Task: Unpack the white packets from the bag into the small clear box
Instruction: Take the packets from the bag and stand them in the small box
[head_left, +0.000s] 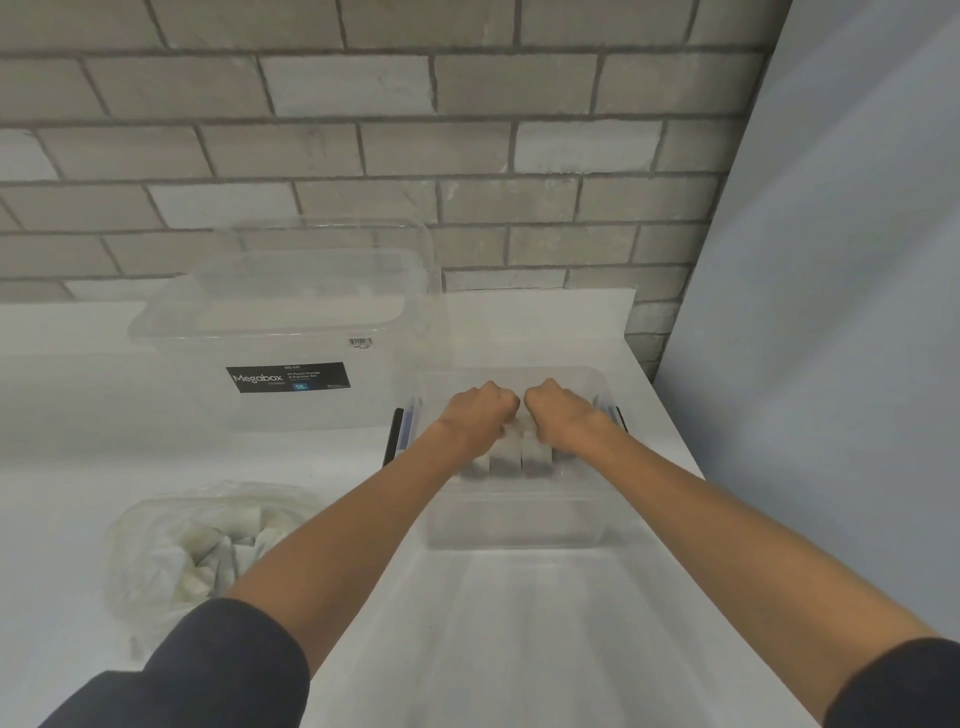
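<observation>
Mid-frame we seat small white packets (506, 458) in the small clear plastic box (519, 538), left hand (480, 415) and right hand (563, 415) each in curled grip on them; next, we judge: release, then reach the crumpled clear bag (171, 551) lower left.

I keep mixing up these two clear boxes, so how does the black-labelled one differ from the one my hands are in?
The labelled box is bigger; the small clear box is low. The labelled box stands back by the wall; the small clear box sits nearer, with dark side clips and white packets inside. Both are clear plastic.
</observation>
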